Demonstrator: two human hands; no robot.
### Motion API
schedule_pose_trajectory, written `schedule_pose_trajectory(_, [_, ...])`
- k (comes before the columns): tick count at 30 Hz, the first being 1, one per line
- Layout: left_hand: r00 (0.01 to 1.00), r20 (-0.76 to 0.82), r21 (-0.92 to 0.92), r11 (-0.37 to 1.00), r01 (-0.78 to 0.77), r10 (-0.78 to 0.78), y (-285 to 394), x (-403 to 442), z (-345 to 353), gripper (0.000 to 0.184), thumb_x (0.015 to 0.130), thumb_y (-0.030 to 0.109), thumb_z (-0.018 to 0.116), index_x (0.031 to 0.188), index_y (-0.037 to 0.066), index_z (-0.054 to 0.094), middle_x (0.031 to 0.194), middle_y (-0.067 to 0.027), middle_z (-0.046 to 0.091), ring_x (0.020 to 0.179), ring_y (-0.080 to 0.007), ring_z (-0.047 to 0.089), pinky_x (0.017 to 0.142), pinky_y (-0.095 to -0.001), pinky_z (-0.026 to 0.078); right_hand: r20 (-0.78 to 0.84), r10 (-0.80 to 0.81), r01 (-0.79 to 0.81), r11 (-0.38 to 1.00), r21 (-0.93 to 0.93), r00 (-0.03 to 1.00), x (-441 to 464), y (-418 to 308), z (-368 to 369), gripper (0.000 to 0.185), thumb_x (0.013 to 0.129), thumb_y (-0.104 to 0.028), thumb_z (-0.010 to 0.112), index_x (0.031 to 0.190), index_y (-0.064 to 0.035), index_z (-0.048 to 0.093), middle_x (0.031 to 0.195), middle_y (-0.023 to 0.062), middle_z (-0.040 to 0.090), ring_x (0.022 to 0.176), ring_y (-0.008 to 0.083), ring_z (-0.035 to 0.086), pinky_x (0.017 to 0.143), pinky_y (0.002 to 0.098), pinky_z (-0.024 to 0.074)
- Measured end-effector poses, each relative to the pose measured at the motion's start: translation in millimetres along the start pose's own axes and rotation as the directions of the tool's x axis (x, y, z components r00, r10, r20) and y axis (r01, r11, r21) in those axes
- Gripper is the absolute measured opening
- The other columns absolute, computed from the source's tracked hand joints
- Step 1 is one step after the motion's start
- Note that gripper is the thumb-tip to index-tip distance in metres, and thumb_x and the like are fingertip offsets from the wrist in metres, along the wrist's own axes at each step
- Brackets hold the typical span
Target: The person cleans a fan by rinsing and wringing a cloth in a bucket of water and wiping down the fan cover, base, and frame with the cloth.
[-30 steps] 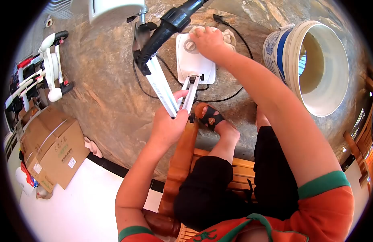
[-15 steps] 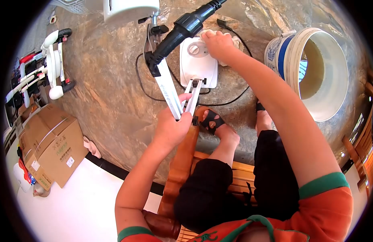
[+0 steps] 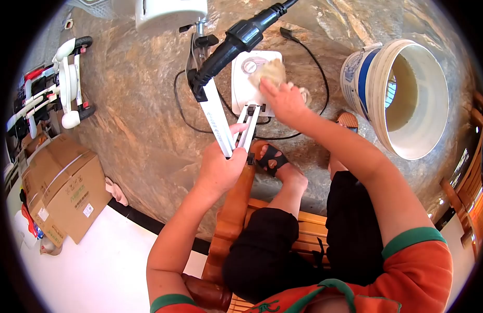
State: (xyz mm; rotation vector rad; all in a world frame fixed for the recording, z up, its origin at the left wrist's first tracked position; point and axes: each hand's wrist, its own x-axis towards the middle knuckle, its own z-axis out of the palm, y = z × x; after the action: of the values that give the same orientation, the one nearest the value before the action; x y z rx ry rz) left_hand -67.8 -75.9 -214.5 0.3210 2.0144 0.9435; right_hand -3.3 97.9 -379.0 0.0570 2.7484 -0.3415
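Note:
A lamp-like white appliance stands on the floor, with a dialled base [image 3: 243,87], a folding metal arm [image 3: 216,117] and a white cylindrical head [image 3: 171,13]. Around the arm's lower elbow, where two white bars meet, my left hand [image 3: 221,164] is closed. My right hand [image 3: 287,103] presses a beige cloth [image 3: 273,73] against the right side of the base, fingers over the cloth. Part of the cloth bunches out beside the hand. A thick black sleeve [image 3: 244,35] covers the upper joint.
To the right a white bucket [image 3: 369,78] tilts with its mouth toward me. A black cable [image 3: 325,78] loops on the floor around the base. A cardboard box [image 3: 69,188] and a white wheeled frame [image 3: 72,83] are at the left. Wooden bench slats [image 3: 312,229] lie beneath my legs.
My right hand and the cloth have moved from the base's far right corner toward me, lower over its right side. My left hand keeps its hold. My right foot has shifted.

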Motion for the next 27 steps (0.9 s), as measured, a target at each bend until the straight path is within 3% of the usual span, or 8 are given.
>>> schedule_pose_trajectory(6, [0.999, 0.012, 0.023, 0.999, 0.043, -0.043, 8, -1, -1, 0.042, 0.075, 0.008, 0.047, 0.116, 0.007, 0.056, 0.066, -0.008, 0.054, 0.06, -0.0175, 0.053, 0.059, -0.0316, 0.043, 0.031, 0.144, -0.144, 0.989, -0.017, 0.989, 52, 11, -23, 0.042, 0.085, -0.015, 0.05, 0.126, -0.008, 0.049, 0.136, 0.0024, 0.04, 0.101, 0.0242, 0.055, 0.072, 0.0386, 0.0466])
schedule_pose_trajectory(10, [1.0, 0.005, 0.029, 0.999, 0.016, -0.016, 6, 0, -1, 0.042, 0.076, 0.009, 0.047, 0.116, 0.008, 0.055, 0.066, -0.0096, 0.055, 0.06, -0.0194, 0.054, 0.058, -0.0327, 0.043, 0.105, -0.005, 0.014, 0.997, -0.082, 0.994, 49, 10, -28, 0.038, 0.082, -0.015, 0.053, 0.12, -0.0079, 0.053, 0.127, 0.0017, 0.047, 0.099, 0.0234, 0.057, 0.071, 0.0374, 0.0485])
schedule_pose_trajectory(12, [1.0, 0.006, 0.039, 0.999, 0.003, -0.003, 4, -2, -1, 0.042, 0.076, 0.009, 0.047, 0.117, 0.008, 0.055, 0.066, -0.0096, 0.055, 0.059, -0.0193, 0.053, 0.058, -0.0326, 0.043, 0.15, -0.156, 0.166, 0.984, -0.061, 0.976, 44, 10, -29, 0.044, 0.078, -0.014, 0.057, 0.122, -0.008, 0.052, 0.125, 0.0011, 0.049, 0.097, 0.0232, 0.058, 0.071, 0.0364, 0.0496])
schedule_pose_trajectory(16, [1.0, 0.011, 0.03, 0.999, 0.023, -0.023, 4, -1, -1, 0.042, 0.075, 0.008, 0.048, 0.117, 0.008, 0.055, 0.066, -0.0075, 0.055, 0.059, -0.0164, 0.051, 0.058, -0.0311, 0.042, 0.156, -0.301, 0.296, 0.953, 0.055, 0.941, 59, 9, -36, 0.038, 0.083, -0.015, 0.053, 0.12, -0.0083, 0.051, 0.117, 0.0039, 0.057, 0.099, 0.0247, 0.06, 0.076, 0.0383, 0.0488])
schedule_pose_trajectory(23, [0.995, 0.028, -0.019, 0.995, 0.095, -0.094, 13, -2, -2, 0.042, 0.075, 0.008, 0.049, 0.117, 0.007, 0.056, 0.068, -0.0065, 0.056, 0.061, -0.0143, 0.051, 0.059, -0.0298, 0.043, 0.155, -0.261, 0.26, 0.965, 0.027, 0.953, 62, 11, -39, 0.046, 0.085, -0.017, 0.051, 0.13, -0.0099, 0.044, 0.124, 0.0033, 0.053, 0.108, 0.0233, 0.056, 0.078, 0.039, 0.0481])
schedule_pose_trajectory(27, [0.999, 0.006, 0.018, 0.998, 0.052, -0.052, 7, -2, -2, 0.041, 0.076, 0.008, 0.049, 0.116, 0.007, 0.056, 0.068, -0.0076, 0.056, 0.062, -0.0159, 0.053, 0.061, -0.0304, 0.043, 0.137, -0.139, 0.152, 0.984, -0.092, 0.981, 43, 29, -33, 0.057, 0.08, -0.015, 0.056, 0.135, -0.0176, 0.039, 0.135, -0.0038, 0.044, 0.105, 0.0215, 0.056, 0.08, 0.0385, 0.0479])
